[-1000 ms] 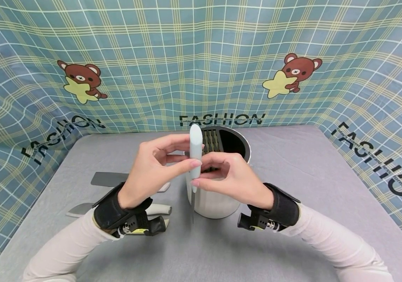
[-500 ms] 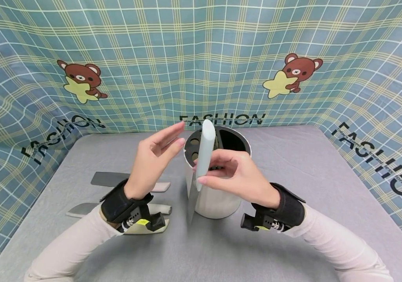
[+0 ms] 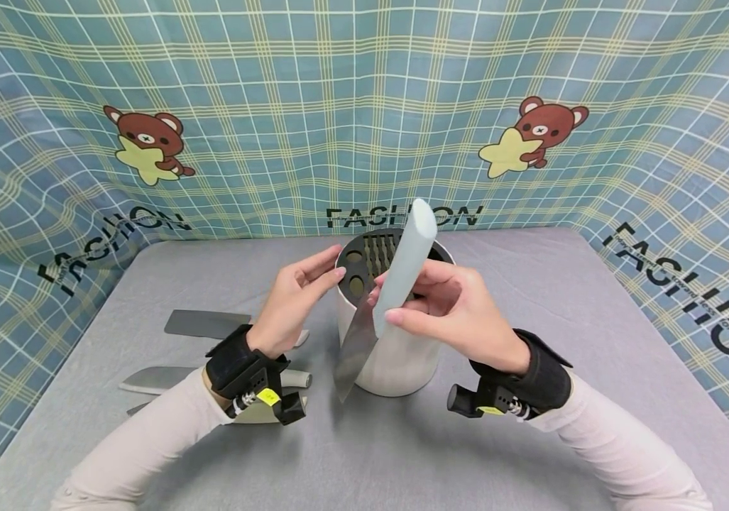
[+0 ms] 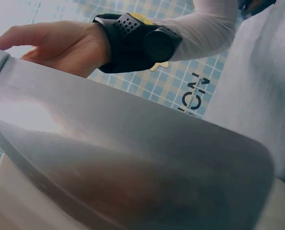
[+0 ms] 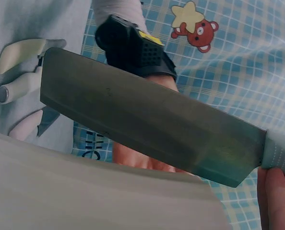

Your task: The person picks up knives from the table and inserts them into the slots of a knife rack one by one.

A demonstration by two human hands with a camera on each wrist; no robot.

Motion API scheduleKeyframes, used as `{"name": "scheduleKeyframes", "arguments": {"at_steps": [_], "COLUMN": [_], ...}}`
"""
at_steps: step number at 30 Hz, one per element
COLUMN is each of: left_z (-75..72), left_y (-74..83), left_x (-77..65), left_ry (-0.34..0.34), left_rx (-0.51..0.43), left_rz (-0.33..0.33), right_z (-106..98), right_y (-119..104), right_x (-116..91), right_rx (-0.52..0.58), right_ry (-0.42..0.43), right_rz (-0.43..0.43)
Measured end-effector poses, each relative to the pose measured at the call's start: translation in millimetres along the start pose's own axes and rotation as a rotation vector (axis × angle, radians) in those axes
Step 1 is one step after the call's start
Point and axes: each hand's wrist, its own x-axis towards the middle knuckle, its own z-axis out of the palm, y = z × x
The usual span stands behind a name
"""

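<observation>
My right hand (image 3: pixel 466 316) pinches a kitchen knife by its pale blue handle (image 3: pixel 405 262), thumb on the near side. The handle leans up to the right, and the broad steel blade (image 3: pixel 356 348) slants down to the left, in front of a white round knife block (image 3: pixel 402 365). In the right wrist view the wide, nearly rectangular blade (image 5: pixel 147 115) crosses in front of my left hand. That left hand (image 3: pixel 294 301) has its fingertips right at the block's left rim, fingers loosely bent. The block's dark top (image 3: pixel 353 268) shows round holes and narrow slots.
Left of the block, several more knives lie on the grey tabletop (image 3: pixel 530 440): a grey rectangular blade (image 3: pixel 201 323), a knife with a pointed blade (image 3: pixel 150 380), and a cream handle (image 3: pixel 258 414) partly under my left wrist. A plaid curtain (image 3: pixel 364 106) stands behind.
My left hand let go of the knife handle, drew back left, then came to the block's rim. My right hand carried the knife right and tilted its handle rightward, turning the blade's flat into view.
</observation>
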Motion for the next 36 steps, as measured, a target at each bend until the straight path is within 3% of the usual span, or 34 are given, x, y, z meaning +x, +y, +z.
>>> {"name": "scheduleKeyframes", "arguments": {"at_steps": [6,15,24,36], "left_z": [-8.2,-9.8,-9.1,-9.1], "left_y": [-18.6,-22.0,-22.5,-22.2], "left_x": [5.9,5.0,3.6,0.5], "left_ry": [-0.009,-0.017,-0.019,-0.014], "left_rx": [-0.033,-0.029,-0.032,-0.019], "left_rz": [0.031,0.045,0.048,0.038], "right_z": [-5,-18,-30,-46], "right_y": [-3,-9,-14,-19], "right_x": [-2,-4,-6,-9], "right_rx": [0.057,0.147,0.382,0.584], "right_ry": [0.032,0.086,0.189,0.314], "right_rz": [-0.13,-0.267,-0.382,-0.46]}}
